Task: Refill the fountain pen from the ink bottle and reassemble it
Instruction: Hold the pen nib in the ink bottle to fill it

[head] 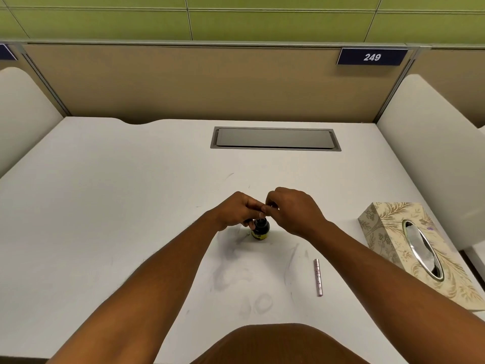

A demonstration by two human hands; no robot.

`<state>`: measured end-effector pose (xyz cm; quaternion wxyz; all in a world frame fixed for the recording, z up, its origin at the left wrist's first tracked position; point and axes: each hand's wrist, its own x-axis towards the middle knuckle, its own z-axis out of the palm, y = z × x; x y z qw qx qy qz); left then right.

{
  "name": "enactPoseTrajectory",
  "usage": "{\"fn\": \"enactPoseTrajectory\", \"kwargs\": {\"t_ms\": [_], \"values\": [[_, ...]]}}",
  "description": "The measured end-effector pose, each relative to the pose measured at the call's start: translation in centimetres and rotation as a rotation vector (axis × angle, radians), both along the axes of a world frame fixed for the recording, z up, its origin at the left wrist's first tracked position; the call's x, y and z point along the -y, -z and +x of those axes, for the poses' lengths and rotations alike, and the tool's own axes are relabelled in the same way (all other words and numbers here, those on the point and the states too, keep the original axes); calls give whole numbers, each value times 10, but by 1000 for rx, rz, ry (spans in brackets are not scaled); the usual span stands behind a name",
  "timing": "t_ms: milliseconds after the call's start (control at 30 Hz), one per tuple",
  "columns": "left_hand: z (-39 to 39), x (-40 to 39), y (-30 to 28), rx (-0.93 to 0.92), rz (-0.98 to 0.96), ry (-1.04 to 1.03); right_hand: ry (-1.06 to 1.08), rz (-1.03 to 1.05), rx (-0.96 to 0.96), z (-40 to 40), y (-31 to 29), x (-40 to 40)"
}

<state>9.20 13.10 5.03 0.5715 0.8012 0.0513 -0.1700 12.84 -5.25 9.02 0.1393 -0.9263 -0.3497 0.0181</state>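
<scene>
both hands [265, 210] pinched together above small round dark glass ink bottle [260, 229]

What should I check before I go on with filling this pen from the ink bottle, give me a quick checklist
1. Ink bottle upright on the desk: ok.
2. Bottle steadied: cannot tell; the left hand is beside it, but contact is hidden.
3. Pen part over the bottle mouth: cannot tell; both hands meet just above it, and the right hand hides what the fingers pinch.
4. Bottle open: cannot tell; the fingers cover its top.
5. Loose pink pen piece away from the bottle: ok, it lies flat nearer the person, to the right.
6. Tissue box for drips: ok, at the right edge.
</scene>
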Motion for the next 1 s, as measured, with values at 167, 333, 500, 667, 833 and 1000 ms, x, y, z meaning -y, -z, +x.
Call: {"fn": "enactPoseTrajectory", "kwargs": {"t_ms": [167,333,500,667,833,1000], "values": [[0,0,0,3,5,10,-65,-7,-29,-1,0,-1],[0,2,0,6,4,-4,7,-34,8,-1,3,-3],[0,3,0,1,-14,-3,44,-25,-23,-1,2,1],[1,2,-1,3,-2,4,-51,-15,-16,-2,0,2],[0,4,-1,4,-6,-12,26,-27,13,-2,3,-1],[0,3,-2,10,1,-13,57,-23,37,-3,4,-1]]}}
